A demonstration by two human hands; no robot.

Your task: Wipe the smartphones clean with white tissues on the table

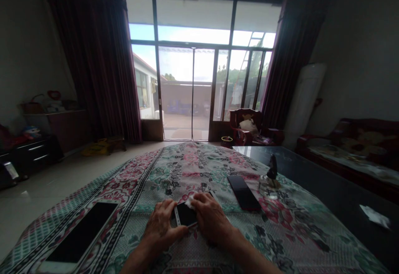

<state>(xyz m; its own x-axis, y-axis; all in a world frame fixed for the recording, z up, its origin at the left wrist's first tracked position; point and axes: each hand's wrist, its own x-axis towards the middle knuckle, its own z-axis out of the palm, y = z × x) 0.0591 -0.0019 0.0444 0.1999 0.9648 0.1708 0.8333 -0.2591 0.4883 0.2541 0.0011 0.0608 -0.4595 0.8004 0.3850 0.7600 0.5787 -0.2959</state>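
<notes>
A white-framed smartphone (186,215) with a dark screen lies on the patterned cloth in front of me. My left hand (161,223) grips its left end, thumb along the near edge and fingers at the far edge. A crumpled white tissue (190,201) is pinched under the fingers of my right hand (210,216), pressed on the screen. That hand hides the phone's right part. To the right lies a black smartphone (244,193), and at the left a larger white-framed phone (81,233), both apart from my hands.
A floral cloth (174,170) covers the surface. A small clear bottle with a black top (272,174) stands right of the black phone. A dark table (327,191) adjoins at the right, with a crumpled white tissue (375,216) on it. Beyond is a wooden armchair (246,126).
</notes>
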